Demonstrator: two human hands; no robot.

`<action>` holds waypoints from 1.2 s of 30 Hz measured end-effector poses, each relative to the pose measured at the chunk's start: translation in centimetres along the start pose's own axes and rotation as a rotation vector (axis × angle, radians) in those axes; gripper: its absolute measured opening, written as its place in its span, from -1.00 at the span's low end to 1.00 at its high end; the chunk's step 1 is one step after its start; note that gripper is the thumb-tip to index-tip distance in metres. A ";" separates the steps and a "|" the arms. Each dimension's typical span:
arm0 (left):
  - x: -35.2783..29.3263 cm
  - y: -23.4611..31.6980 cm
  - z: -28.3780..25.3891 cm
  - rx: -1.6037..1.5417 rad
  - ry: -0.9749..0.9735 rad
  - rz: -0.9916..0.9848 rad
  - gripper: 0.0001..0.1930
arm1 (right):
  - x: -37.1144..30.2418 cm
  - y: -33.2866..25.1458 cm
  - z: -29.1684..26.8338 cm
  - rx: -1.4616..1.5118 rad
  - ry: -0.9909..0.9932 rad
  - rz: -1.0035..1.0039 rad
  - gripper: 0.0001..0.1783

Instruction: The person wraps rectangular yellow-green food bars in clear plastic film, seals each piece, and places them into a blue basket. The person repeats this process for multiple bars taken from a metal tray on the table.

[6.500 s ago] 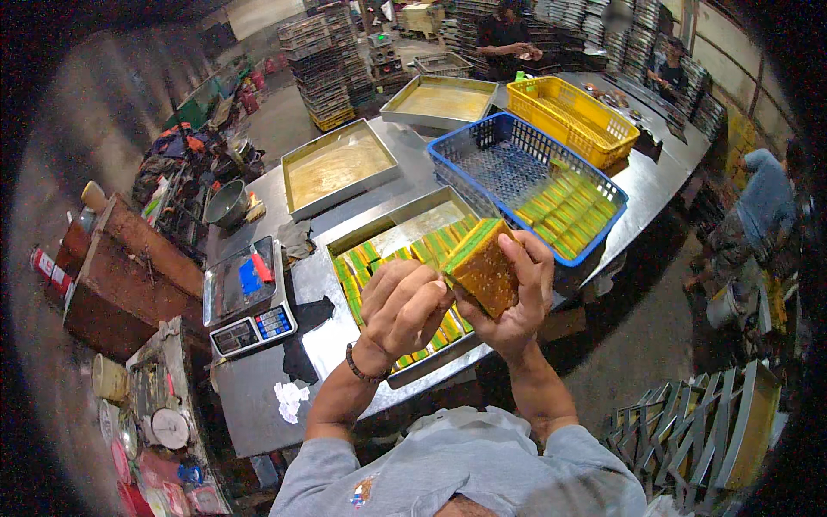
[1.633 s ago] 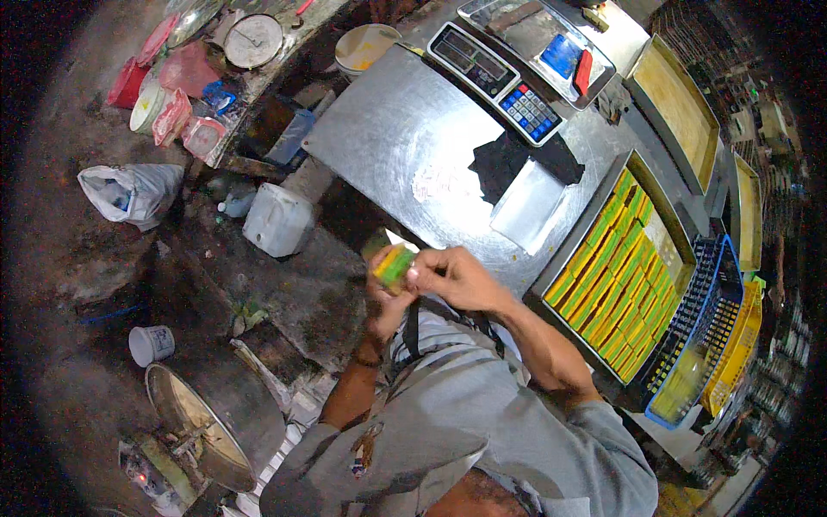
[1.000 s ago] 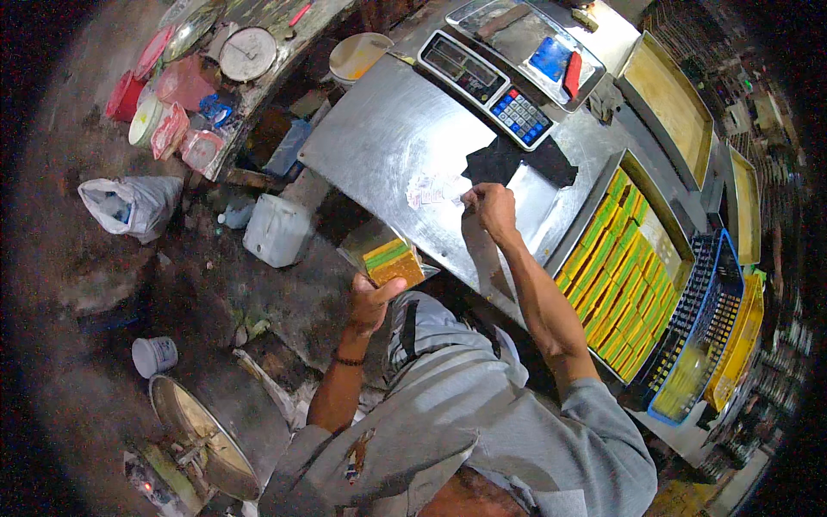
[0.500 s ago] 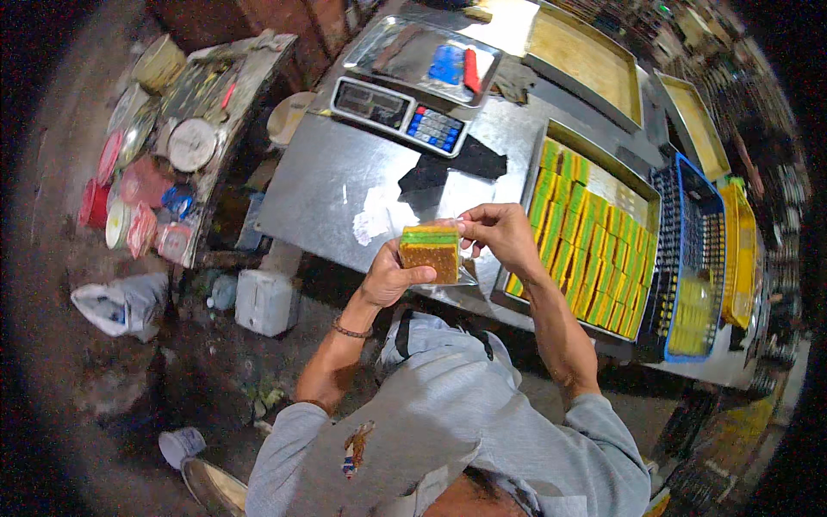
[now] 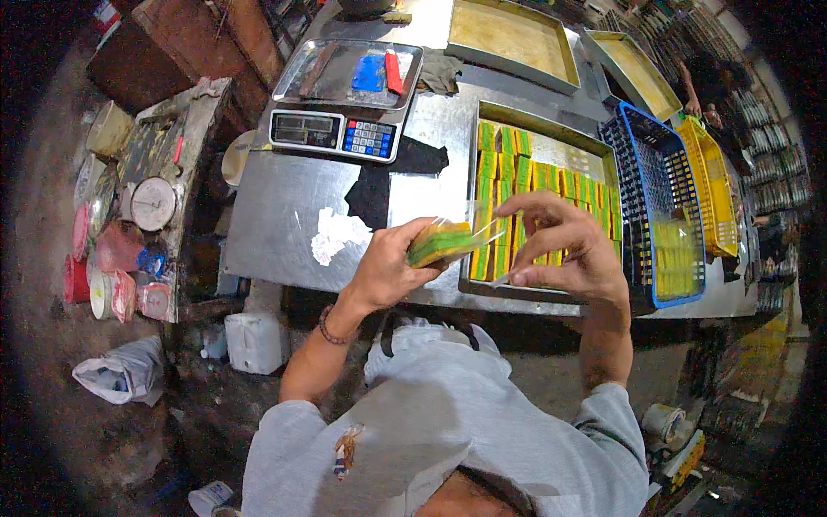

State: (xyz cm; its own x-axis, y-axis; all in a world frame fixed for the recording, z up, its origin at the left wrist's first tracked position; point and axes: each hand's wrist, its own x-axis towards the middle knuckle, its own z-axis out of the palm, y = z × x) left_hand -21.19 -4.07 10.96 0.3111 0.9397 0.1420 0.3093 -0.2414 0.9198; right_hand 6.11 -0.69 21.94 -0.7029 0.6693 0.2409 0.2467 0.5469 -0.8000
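In my left hand (image 5: 385,269) is a slice of green and yellow layered cake (image 5: 439,245) in a clear plastic bag, gripped between thumb and fingers. The slice is tilted, and the bag's loose end (image 5: 488,233) sticks out to the right. My right hand (image 5: 564,250) is just right of the bag, over the near part of a metal tray (image 5: 475,164). Its index finger is raised and curved, while a thin pale strip (image 5: 501,280) shows at the thumb tip. Rows of similar cake slices (image 5: 506,177) fill much of this tray.
A digital scale (image 5: 334,134) with a blue and a red item on its pan stands at the back left. Black cloth (image 5: 370,196) and white paper pieces (image 5: 338,234) lie nearby. Blue (image 5: 633,207) and yellow (image 5: 715,194) baskets stand right; another person's hand (image 5: 693,105) shows beyond.
My right hand has moved right, away from the bag's edge, with the thin strip at its thumb. My left hand has tilted the bagged slice. The view has shifted right.
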 end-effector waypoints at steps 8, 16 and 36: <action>-0.9 2.4 0.2 0.221 0.073 0.122 -0.41 | 0.7 1.8 -0.3 0.189 0.227 0.423 -0.75; -0.3 4.1 1.2 0.400 0.051 0.153 -0.33 | 2.1 3.7 3.5 0.130 0.026 0.460 -0.78; 3.0 -0.7 1.1 -0.425 -0.505 0.116 0.09 | -7.0 8.6 3.0 -0.538 -0.370 0.239 -0.69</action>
State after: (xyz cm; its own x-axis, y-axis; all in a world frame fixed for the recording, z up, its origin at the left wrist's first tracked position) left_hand -19.48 -1.39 10.37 0.7355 0.6597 0.1546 -0.0996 -0.1204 0.9877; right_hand 11.10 -2.17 11.71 -0.7459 0.6392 -0.1873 0.6521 0.6435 -0.4009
